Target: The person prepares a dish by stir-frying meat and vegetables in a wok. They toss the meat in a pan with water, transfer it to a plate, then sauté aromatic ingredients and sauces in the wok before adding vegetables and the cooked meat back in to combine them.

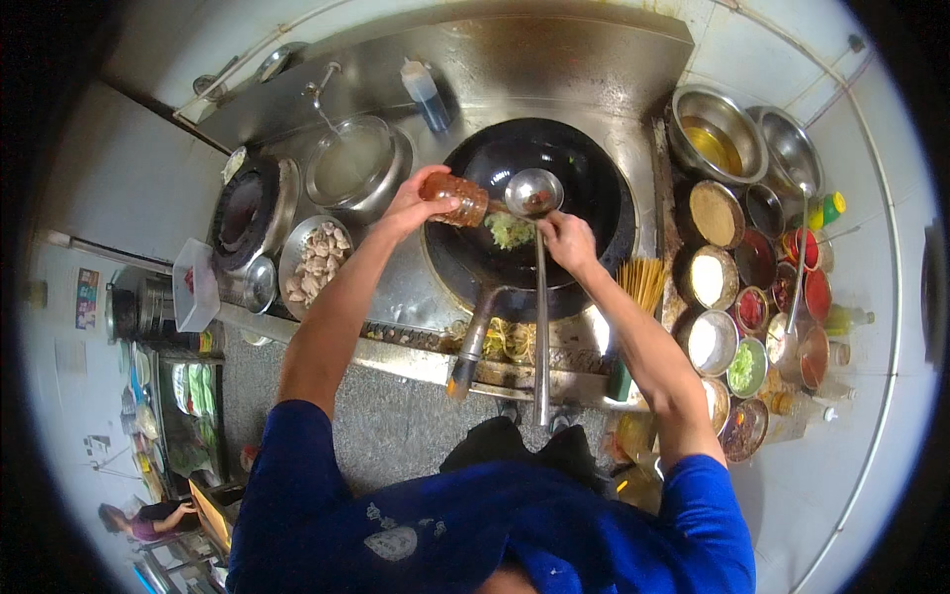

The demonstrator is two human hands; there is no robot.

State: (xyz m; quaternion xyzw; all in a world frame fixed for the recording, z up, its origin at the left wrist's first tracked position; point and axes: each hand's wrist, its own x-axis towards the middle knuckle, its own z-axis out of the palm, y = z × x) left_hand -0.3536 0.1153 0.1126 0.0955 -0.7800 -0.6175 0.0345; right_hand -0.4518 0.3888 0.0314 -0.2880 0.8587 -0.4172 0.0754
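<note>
My left hand (419, 199) grips a jar (459, 200) of red-brown, chunky contents, tipped sideways over the black wok (586, 160). Its mouth faces a steel ladle (534, 185), whose bowl holds a little dark red sauce. The ladle's long handle reaches over the wok's near rim. My right hand (570, 239) is closed beside the top of that handle. A thin utensil (512, 215) appears to run from its fingers towards the jar's mouth; whether the fingers also grip the ladle is unclear. Pale green chopped food (509, 232) lies in the wok below.
Left stand a bowl of raw-looking meat chunks (319, 260), a water-filled pot (350, 160) under a tap, and another wok (249, 211). A squeeze bottle (425, 95) stands behind. Seasoning bowls (716, 215) crowd the right beside a bamboo brush (640, 286). A person (152, 520) is at far left.
</note>
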